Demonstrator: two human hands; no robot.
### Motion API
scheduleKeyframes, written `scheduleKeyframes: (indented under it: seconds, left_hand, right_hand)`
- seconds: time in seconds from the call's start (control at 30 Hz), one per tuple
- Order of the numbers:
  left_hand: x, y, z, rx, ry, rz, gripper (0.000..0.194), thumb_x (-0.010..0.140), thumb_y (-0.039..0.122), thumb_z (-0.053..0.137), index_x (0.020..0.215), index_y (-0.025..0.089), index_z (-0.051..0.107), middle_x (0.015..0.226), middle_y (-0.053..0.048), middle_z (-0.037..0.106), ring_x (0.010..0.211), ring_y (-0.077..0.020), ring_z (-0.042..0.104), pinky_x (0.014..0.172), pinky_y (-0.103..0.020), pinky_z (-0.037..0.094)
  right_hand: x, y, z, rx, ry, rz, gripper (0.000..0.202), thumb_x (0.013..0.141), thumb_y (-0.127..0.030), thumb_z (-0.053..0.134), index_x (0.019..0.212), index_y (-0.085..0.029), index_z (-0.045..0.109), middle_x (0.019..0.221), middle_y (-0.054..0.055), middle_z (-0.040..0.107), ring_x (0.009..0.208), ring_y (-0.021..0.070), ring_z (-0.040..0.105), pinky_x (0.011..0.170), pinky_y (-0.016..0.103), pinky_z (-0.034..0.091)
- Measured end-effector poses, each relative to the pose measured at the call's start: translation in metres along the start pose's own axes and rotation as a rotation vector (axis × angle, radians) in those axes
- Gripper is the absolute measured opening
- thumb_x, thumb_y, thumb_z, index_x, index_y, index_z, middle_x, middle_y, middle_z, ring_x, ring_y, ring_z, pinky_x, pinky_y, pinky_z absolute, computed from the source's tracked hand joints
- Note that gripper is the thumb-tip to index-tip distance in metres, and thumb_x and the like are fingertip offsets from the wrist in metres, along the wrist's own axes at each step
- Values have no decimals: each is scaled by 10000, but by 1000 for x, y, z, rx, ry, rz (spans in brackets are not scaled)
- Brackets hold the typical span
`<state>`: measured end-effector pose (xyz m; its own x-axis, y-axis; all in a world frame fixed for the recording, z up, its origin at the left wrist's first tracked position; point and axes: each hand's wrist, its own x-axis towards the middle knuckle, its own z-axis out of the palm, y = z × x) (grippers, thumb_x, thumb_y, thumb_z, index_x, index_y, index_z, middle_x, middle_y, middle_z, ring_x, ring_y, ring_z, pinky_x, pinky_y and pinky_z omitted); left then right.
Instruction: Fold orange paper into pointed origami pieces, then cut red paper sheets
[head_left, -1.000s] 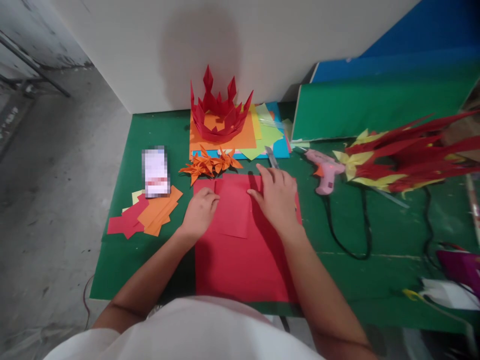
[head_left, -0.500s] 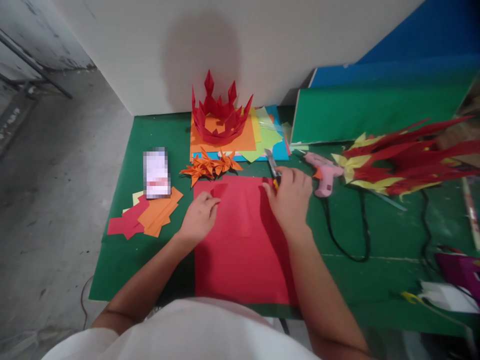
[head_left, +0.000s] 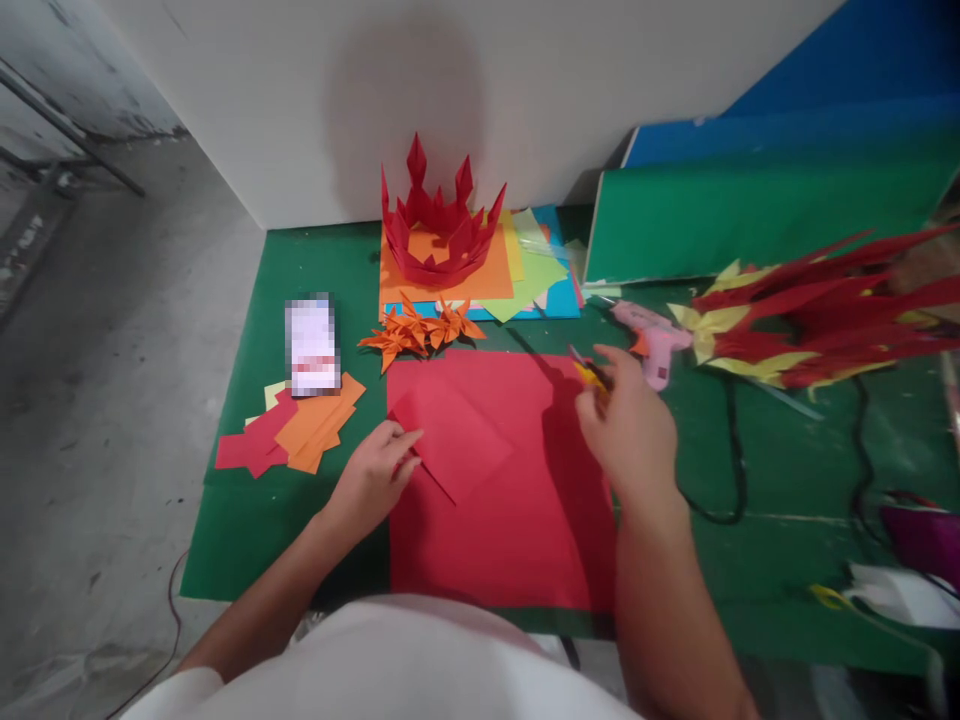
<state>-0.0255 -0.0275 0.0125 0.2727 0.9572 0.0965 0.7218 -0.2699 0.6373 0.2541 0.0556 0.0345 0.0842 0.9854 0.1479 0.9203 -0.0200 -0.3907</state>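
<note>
My left hand [head_left: 381,465] pinches the left edge of a small red paper square [head_left: 461,440], which is turned at a slant. That square is over a large red paper sheet [head_left: 495,550] on the green table. Closed around a yellow-and-black utility knife [head_left: 595,377], my right hand [head_left: 634,420] hovers by the sheet's upper right corner. The blade points up and left, and the fingers partly hide the handle. Just beyond the sheet lie orange folded paper flowers [head_left: 420,330]. A pink glue gun [head_left: 652,340] rests right of the knife.
A red paper crown [head_left: 439,240] stands on coloured sheets [head_left: 484,290] near the wall. To the left, a phone [head_left: 313,345] overlaps paper strips [head_left: 319,425]. A red and yellow paper piece [head_left: 810,310], a black cord [head_left: 739,450] and a green board [head_left: 750,220] are at the right.
My right hand has picked up the utility knife and moved right and nearer to me. My left hand has shifted toward me, and the small red square has turned to a slant.
</note>
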Motion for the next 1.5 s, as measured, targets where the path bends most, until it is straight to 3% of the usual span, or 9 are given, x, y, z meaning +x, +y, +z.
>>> scheduleKeyframes:
  seconds: [0.27,0.4,0.5,0.73,0.9,1.1,1.23,1.37,1.5]
  left_hand:
    - [5,-6,1,73,190,-120,161,870,268,588,820,199,725,735,-12,530,699,-137,546,662,-265,463]
    - [10,-11,-2,-126,104,-265,72,777,258,689,735,209,721,696,6,540,627,-112,528,566,-221,433]
    - [13,-13,-5,-226,73,-351,132,765,287,694,670,196,692,646,15,539,583,-104,503,518,-208,402]
    - [17,-15,-8,-215,69,-294,122,828,269,615,767,194,691,731,-5,582,669,-121,549,619,-238,450]
    - [18,-16,-10,-109,26,-239,143,850,293,600,812,207,707,793,-19,582,774,-153,580,717,-286,468]
    - [25,-9,-12,77,15,-177,280,831,456,613,857,200,723,848,-45,569,795,-186,575,730,-335,467]
    - [39,5,-3,147,50,-7,295,912,411,495,958,190,684,1038,-89,626,989,-230,578,899,-398,453]
    - [56,15,17,295,-69,78,397,959,325,377,1291,165,526,1430,-101,469,1361,-313,337,1085,-501,313]
    - [62,14,35,424,-198,39,488,966,331,336,1426,170,371,1525,-69,334,1422,-324,223,1130,-539,234]
  right_hand:
    - [-24,25,-4,363,-213,-90,289,842,-204,410,1043,-221,617,984,63,696,850,222,662,756,338,504]
    - [-26,27,-6,463,-279,-168,247,853,-348,541,1051,-238,640,1024,68,695,908,236,655,809,355,510]
    - [-25,26,-13,508,-332,-248,292,819,-413,610,1055,-246,657,1008,68,694,893,235,654,791,342,518]
    - [-22,31,-10,391,-619,-421,272,882,-375,546,1100,-289,684,950,45,671,822,181,651,714,293,509]
    - [-23,26,-2,159,-565,-412,336,862,-354,563,1185,-272,612,1005,52,704,858,227,666,699,333,503]
    - [-23,15,-3,81,-485,-463,147,835,-319,594,935,-214,615,987,65,694,823,227,667,663,324,503]
    - [-24,11,3,65,-414,-508,170,858,-344,575,937,-204,630,996,78,669,849,224,659,649,311,503]
    - [-25,11,11,41,-328,-540,203,887,-358,548,962,-201,653,950,82,669,853,227,647,658,314,498]
    - [-25,14,17,11,-260,-562,255,918,-369,501,1009,-210,678,913,90,668,828,223,628,672,321,487]
